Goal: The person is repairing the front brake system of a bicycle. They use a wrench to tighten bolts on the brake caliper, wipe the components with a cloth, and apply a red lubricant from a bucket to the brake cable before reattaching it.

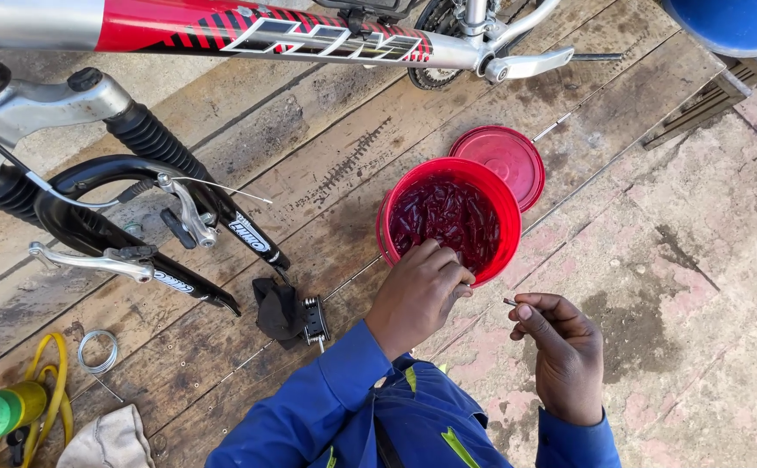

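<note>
Now left hand (415,299) dipping into red tub (396,204); right hand (566,355) pinching small pin (509,302).

A single head-worn camera looks almost straight down from standing or crouching height, close over the person's own left hand (417,295) and right hand (565,351) (blue sleeves enter from the bottom edge), with ground filling the frame.

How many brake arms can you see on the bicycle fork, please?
2: one brake arm sits above the fork legs by the loose cable, the other lower left, across the near leg. More may be hidden.
</note>
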